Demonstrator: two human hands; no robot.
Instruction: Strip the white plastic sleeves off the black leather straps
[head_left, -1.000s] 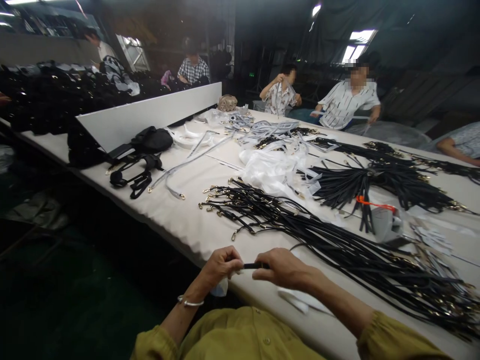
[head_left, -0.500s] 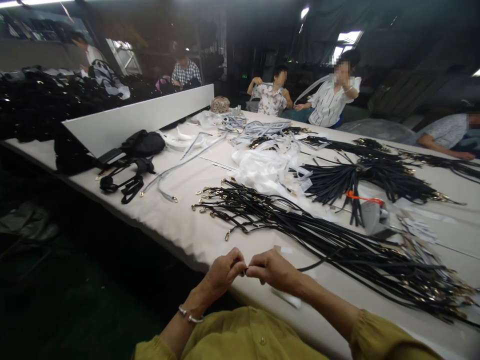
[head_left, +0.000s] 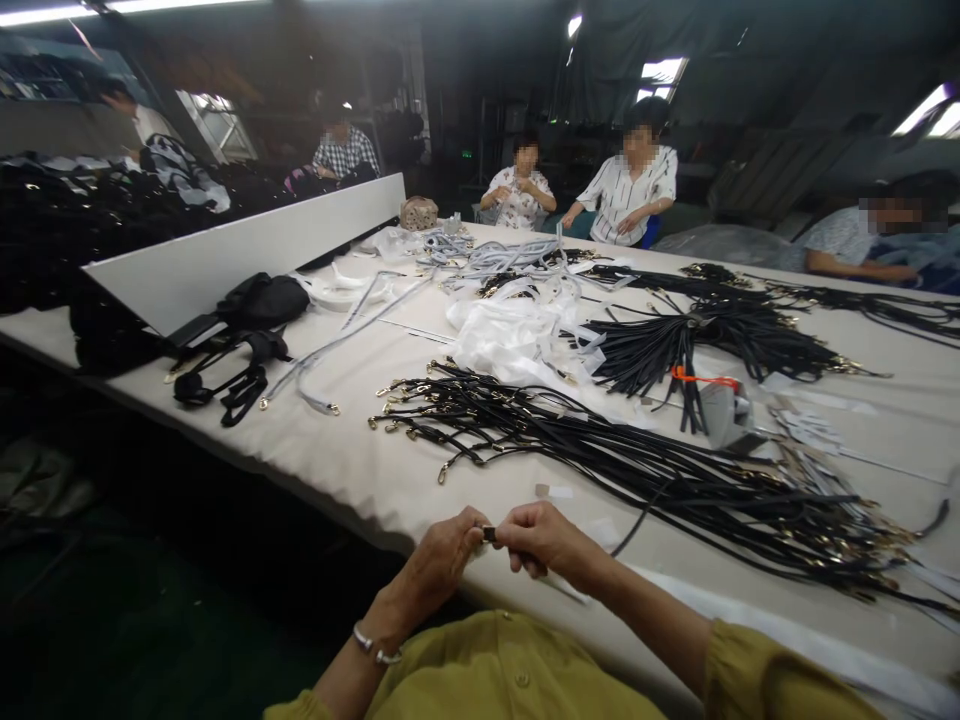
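Observation:
My left hand (head_left: 442,560) and my right hand (head_left: 538,538) meet at the near edge of the white table (head_left: 360,470). Both pinch the end of a thin black strap (head_left: 489,533), fingers curled tight around it. The strap trails right from my right hand toward a long pile of black straps with gold clasps (head_left: 600,455) lying just beyond my hands. A silver bracelet (head_left: 369,643) circles my left wrist. Both sleeves are mustard yellow.
A second bundle of black straps (head_left: 705,340) tied with an orange band, white plastic bags (head_left: 517,340) and grey straps (head_left: 495,260) lie farther back. Black bags (head_left: 255,300) sit by a white board (head_left: 240,245) at left. Several people sit at the far side.
My hands have closed together on the strap end; a second ago a short length showed between them. The view has swung right, so the table's contents sit further left.

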